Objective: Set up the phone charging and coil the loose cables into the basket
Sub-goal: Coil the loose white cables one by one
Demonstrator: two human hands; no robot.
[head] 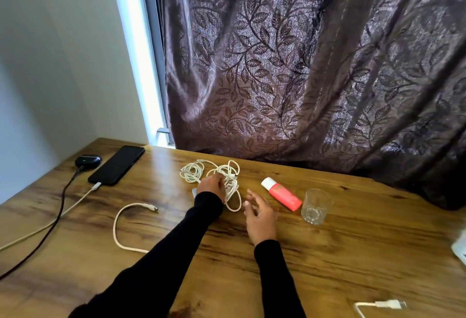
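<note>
A black phone (117,164) lies at the table's back left with a white cable (75,201) plugged into its near end. A tangle of white cables (199,170) sits mid-table near the curtain. My left hand (211,186) reaches into that tangle and its fingers curl round some loops. My right hand (259,214) hovers just right of the loops, fingers spread and holding nothing. Another white cable (121,222) curves loose in front of the phone. No basket shows in view.
A black earbud case (88,161) with a black cord (54,222) sits left of the phone. A pink bottle (281,193) lies beside an upright clear glass (315,206). A white plug end (388,304) lies front right. The patterned curtain (315,65) hangs behind the wooden table (353,254).
</note>
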